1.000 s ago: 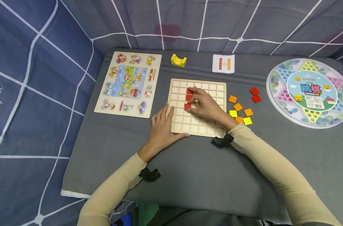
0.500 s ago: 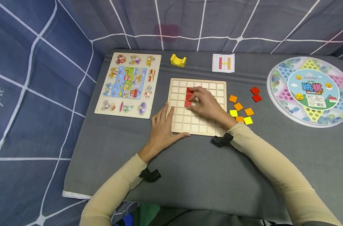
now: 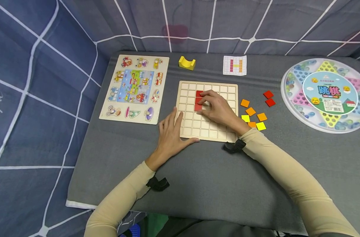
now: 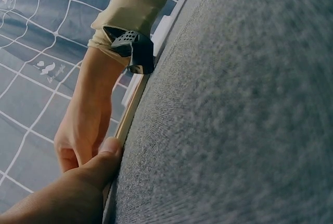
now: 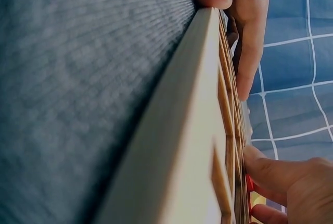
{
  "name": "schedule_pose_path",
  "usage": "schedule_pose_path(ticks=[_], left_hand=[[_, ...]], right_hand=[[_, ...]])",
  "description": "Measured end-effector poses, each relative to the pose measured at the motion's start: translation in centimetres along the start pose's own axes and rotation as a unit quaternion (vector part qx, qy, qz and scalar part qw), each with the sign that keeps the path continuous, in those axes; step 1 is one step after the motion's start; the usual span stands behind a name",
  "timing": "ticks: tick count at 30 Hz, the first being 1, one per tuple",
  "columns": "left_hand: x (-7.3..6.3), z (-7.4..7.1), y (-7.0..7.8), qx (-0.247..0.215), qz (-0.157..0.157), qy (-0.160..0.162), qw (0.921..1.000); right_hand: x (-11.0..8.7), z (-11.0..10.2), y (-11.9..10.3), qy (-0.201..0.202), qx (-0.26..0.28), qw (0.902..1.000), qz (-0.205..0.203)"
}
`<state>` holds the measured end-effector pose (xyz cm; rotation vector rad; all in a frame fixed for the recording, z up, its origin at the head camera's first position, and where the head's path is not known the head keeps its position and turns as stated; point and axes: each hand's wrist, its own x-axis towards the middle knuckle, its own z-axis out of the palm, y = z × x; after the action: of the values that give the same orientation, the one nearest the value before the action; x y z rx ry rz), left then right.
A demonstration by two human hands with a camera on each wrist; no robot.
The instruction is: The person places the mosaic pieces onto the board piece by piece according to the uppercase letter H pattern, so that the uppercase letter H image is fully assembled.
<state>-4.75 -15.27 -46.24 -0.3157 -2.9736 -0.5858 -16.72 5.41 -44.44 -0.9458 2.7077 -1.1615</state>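
A square wooden grid board (image 3: 192,125) lies on the table, with several red square tiles (image 3: 199,94) in one column of its cells. My right hand (image 3: 216,107) bends over the board, thumb and fingers pinching the nearest red tile (image 3: 197,107) of that column. In the right wrist view, a bit of red tile (image 5: 249,183) shows by the thumb; the fingers partly hide the column. My left hand (image 3: 170,133) rests at the board's near left corner, fingers straight along the left edge, thumb (image 4: 110,146) against the front edge.
Right of the board lie loose orange tiles (image 3: 250,111), yellow tiles (image 3: 261,126) and red tiles (image 3: 268,94). A pattern card (image 3: 234,65) and a yellow curved block (image 3: 187,63) stand behind. A picture puzzle (image 3: 162,95) lies left, a round game box (image 3: 328,95) far right.
The nearest red tile has shifted slightly away from me and now sits close against the others in its column. My right hand stays over it; the left hand has not visibly moved.
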Motion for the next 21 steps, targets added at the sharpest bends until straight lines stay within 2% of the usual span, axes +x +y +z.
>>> schedule_pose_path(ticks=[10, 16, 21], left_hand=[[0.3, 0.2, 0.3, -0.001, 0.004, 0.004, 1.0000], [0.3, 0.4, 0.3, -0.006, 0.002, 0.002, 1.0000], [-0.1, 0.3, 0.0, -0.007, -0.006, 0.012, 0.9999]], right_hand=[[-0.6, -0.2, 0.2, 0.009, -0.008, 0.9999, -0.007], [-0.9, -0.4, 0.2, 0.002, 0.015, 0.9999, -0.005], [-1.0, -1.1, -0.1, -0.005, 0.022, 0.9995, -0.021]])
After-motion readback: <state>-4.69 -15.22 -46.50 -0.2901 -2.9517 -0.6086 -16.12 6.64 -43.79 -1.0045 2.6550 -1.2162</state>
